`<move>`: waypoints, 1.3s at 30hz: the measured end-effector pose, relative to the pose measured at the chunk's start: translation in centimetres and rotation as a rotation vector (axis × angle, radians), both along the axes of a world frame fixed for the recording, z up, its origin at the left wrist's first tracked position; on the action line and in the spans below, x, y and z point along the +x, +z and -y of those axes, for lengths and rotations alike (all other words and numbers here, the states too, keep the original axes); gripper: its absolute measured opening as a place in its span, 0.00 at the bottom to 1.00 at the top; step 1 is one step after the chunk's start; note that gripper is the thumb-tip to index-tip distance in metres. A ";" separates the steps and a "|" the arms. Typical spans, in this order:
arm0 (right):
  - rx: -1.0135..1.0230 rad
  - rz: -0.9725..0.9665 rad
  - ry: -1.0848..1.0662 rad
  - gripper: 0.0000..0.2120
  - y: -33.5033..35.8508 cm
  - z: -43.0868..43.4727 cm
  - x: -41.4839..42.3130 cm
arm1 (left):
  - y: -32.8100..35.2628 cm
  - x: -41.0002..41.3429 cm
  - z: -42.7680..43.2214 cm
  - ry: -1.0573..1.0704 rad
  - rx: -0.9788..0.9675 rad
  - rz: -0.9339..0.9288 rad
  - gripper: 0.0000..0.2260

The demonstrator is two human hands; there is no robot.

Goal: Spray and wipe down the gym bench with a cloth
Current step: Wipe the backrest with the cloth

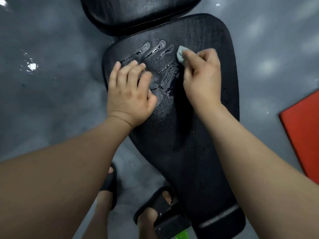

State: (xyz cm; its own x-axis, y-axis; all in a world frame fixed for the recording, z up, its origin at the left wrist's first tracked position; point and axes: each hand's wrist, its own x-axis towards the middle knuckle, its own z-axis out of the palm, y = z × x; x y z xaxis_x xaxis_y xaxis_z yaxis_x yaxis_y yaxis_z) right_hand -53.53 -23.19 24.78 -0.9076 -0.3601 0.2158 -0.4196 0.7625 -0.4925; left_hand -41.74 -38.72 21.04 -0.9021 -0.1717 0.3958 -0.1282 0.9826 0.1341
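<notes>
Head view: wet gym bench [181, 152] beneath hands
Left hand [131, 94]: spread, resting on it
Right hand [202, 75]: pinching cloth [180, 54]

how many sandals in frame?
2. Left sandal sits left of the bench; right sandal is nearer, at the bench's edge. None seem hidden.

Two hands [131, 95] [202, 78], one cloth [180, 55], two bench pads [189, 152] [138, 12], two sandals [109, 185] [158, 205], one red mat [305, 128].
</notes>
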 end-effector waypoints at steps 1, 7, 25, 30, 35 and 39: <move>0.002 0.001 -0.013 0.14 -0.1 0.4 0.4 | -0.1 0.0 0.0 -0.004 0.001 -0.004 0.17; 0.135 0.009 0.317 0.16 0.4 -1.5 2.4 | -0.3 0.1 0.1 -0.011 0.003 0.009 0.18; 0.007 -0.049 0.153 0.19 0.4 4.0 -0.6 | -0.8 0.0 0.2 -0.002 -0.017 0.015 0.19; 0.010 -0.064 0.097 0.18 0.5 3.1 -3.2 | -0.8 -0.1 0.3 -0.005 -0.013 0.017 0.19; 0.001 -0.077 0.100 0.20 0.6 5.4 -2.1 | -0.8 0.0 0.3 -0.008 -0.006 0.018 0.19; 0.053 -0.099 0.298 0.19 0.7 5.1 -2.6 | -0.8 0.0 0.3 -0.016 -0.001 0.025 0.19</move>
